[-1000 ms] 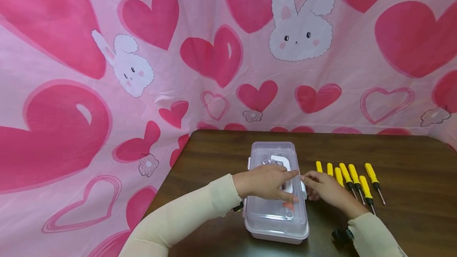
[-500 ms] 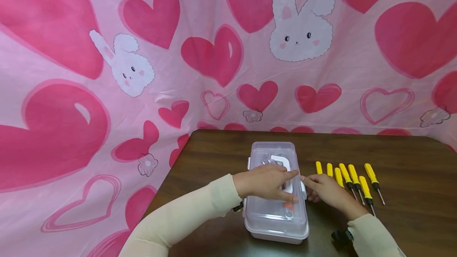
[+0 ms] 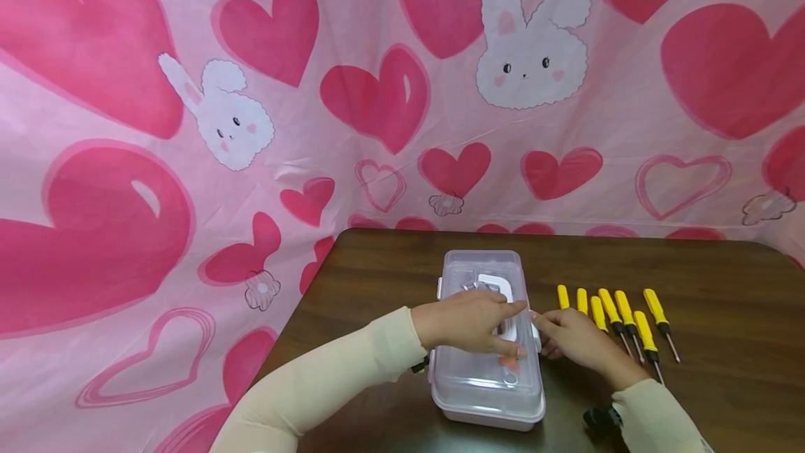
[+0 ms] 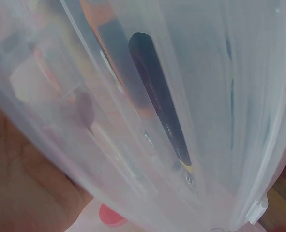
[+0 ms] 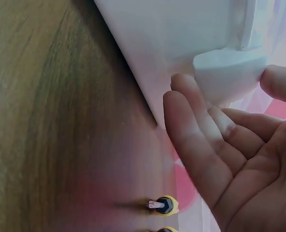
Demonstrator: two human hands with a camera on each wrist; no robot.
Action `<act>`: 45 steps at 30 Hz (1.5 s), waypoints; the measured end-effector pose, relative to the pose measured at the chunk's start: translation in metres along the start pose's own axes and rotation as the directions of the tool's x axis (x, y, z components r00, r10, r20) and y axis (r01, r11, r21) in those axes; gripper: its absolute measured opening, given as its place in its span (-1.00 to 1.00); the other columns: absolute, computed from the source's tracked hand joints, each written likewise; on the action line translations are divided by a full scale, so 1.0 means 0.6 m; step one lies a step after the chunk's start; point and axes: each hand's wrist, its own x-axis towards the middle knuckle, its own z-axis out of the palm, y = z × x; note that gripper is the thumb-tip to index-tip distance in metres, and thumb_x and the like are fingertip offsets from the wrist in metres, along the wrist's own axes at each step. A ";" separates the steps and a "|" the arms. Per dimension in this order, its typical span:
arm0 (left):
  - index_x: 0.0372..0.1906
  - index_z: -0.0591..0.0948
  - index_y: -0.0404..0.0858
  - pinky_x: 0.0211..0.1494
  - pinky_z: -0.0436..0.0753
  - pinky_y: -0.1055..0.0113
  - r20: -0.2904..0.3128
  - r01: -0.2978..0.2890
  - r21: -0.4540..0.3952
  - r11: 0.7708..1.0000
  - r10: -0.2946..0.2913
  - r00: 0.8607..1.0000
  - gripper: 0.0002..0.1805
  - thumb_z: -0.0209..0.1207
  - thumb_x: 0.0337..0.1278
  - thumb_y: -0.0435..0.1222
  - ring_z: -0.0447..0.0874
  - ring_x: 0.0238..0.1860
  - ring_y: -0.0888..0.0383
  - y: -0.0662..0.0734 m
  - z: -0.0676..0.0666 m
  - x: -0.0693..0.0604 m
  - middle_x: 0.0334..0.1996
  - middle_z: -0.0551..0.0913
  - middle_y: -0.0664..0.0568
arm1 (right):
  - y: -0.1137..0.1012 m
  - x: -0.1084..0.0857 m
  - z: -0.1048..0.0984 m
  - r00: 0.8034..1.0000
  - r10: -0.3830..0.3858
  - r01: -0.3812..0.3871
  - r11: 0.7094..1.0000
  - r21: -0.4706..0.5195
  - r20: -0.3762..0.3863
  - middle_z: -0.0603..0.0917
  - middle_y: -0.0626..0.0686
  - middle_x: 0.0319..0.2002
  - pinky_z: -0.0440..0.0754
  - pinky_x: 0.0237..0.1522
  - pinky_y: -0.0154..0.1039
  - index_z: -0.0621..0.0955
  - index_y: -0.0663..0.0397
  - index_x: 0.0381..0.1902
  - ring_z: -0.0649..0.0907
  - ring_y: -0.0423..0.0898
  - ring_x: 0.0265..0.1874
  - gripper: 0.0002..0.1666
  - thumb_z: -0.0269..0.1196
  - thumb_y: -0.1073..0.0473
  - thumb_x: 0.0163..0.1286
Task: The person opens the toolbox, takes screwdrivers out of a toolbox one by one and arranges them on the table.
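Note:
A clear plastic storage box [image 3: 478,386] with a white base stands upright on the table, its lid down. My left hand [image 3: 472,321] lies across the lid, fingers spread over the white carrying handle [image 3: 506,288], partly covering it. In the left wrist view, a dark-handled tool [image 4: 157,96] and other blurred items show through the plastic. My right hand [image 3: 581,339] is at the box's right side, at the white latch [image 5: 227,72]. In the right wrist view, the thumb touches one edge of the latch and the curled fingers lie about its other side.
Several yellow-handled screwdrivers [image 3: 643,331] lie on the dark wooden table [image 3: 390,278], right of the box and close to my right hand. A pink heart-patterned cloth [image 3: 440,117] hangs behind the table and along its left side.
My right hand has shifted very slightly at the latch, its fingers tucking a little lower. My left hand and the box stay in place.

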 end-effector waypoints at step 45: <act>0.47 0.29 -0.09 -0.25 0.40 0.55 -0.056 -0.057 0.051 0.997 0.060 0.997 -0.14 0.08 0.17 0.28 0.36 -0.32 0.38 0.003 0.003 -0.009 -0.33 0.44 0.27 | 0.013 -0.003 0.016 0.997 -0.073 0.066 0.982 0.178 0.032 0.63 0.11 -0.34 0.69 -0.34 -0.07 0.58 0.41 -0.03 0.66 0.05 -0.44 -0.37 -0.03 -0.12 0.55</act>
